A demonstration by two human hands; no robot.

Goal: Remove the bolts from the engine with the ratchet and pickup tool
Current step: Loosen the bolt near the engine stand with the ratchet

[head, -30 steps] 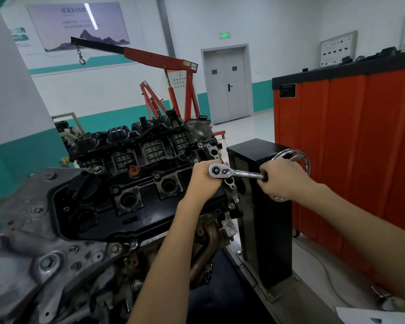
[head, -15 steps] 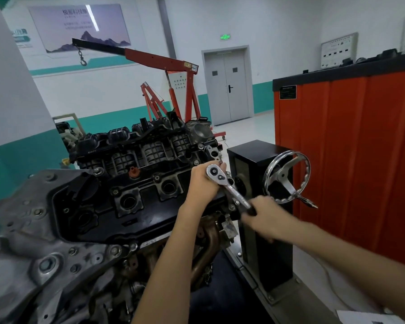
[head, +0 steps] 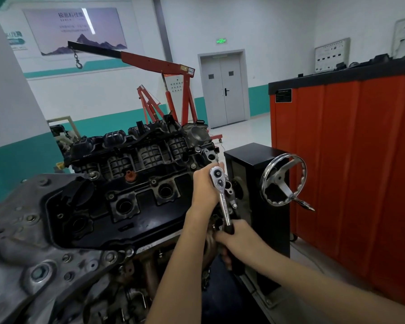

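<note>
Head view, and we've got the ratchet [head: 221, 195] on the engine [head: 131, 199], up at its right-hand end beside the black stand [head: 255, 160]. Where are our hands?

Our left hand [head: 205, 185] is curled round the ratchet's head, steadying it on the fastener. The bolt itself is hidden under that head, so we can't see it. Our right hand [head: 237, 237] is wrapped tight round the dark grip at the bottom of the handle.

And how do we reckon it handles?

It's steel, stiff, with no give, and that polished shank looks slick to us. So we want the dark grip at the far end, where the leverage is best, with the other hand keeping the head square. The engine looks far too heavy to shift under the pull. The bolt is the fiddly part: small, and we judge it could easily drop into a recess once it's free. We'd guess that's the pickup tool's job, though we don't see that tool anywhere.

What's changed over the last second?

A good long swing! A second ago the handle pointed out to the right, nearly level, with our right hand in front of the handwheel [head: 283, 181]. Half a second ago it was slanting downward. Now it hangs almost straight toward us, right hand low against the engine's side and the handwheel in full view. Our left hand hasn't left the head.
</note>
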